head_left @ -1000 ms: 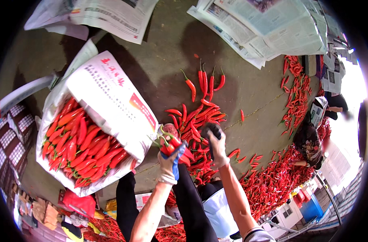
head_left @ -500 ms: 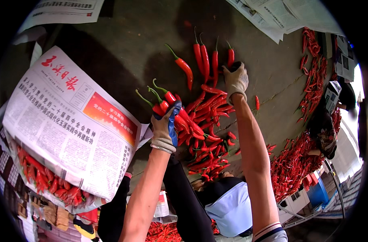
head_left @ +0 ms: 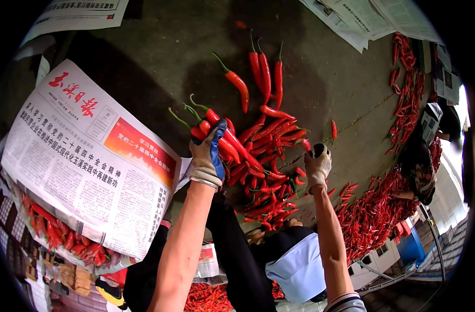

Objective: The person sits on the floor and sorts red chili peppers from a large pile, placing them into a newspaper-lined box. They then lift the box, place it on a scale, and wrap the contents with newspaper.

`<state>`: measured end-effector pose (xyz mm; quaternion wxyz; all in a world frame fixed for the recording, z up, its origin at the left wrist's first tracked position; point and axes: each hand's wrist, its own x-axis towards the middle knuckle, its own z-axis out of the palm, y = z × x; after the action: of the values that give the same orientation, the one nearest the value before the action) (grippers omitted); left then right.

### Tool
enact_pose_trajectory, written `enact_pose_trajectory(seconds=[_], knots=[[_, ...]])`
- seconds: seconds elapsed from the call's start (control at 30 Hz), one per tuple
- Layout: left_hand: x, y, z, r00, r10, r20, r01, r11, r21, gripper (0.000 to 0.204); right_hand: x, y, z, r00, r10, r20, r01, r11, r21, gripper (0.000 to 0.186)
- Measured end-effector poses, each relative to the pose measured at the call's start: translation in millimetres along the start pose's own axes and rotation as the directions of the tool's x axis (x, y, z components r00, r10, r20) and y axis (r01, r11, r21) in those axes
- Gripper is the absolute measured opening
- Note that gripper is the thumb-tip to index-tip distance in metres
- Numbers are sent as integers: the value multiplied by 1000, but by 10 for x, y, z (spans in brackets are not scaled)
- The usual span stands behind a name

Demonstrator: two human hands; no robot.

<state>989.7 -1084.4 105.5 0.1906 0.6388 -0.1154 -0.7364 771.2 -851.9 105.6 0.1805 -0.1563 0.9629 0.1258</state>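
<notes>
Dim light over the floor (head_left: 346, 83), soft dark shadows pooling around the chillies (head_left: 271, 139), and there's the glare, blown white at far right! The newspaper (head_left: 92, 171) comes up bright and crisp, while fisheye distortion bends everything toward a black rim.

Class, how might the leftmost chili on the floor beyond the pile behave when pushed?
The chili would probably pivot rather than roll far, since its body is bent. Its glossy skin suggests some slipperiness; its slender green stem may snap.

Dark floor (head_left: 164, 57): heap of red chillies (head_left: 268, 141), lone chilli (head_left: 334, 130) near; larger pile (head_left: 375, 223) rightward.
</notes>
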Motion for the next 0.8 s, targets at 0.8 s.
enact_pose_trajectory(seconds=[0.8], knots=[[708, 21, 613, 995, 84, -53, -79, 993, 88, 20, 608, -1872, -261, 854, -521, -16, 514, 837, 186, 79]])
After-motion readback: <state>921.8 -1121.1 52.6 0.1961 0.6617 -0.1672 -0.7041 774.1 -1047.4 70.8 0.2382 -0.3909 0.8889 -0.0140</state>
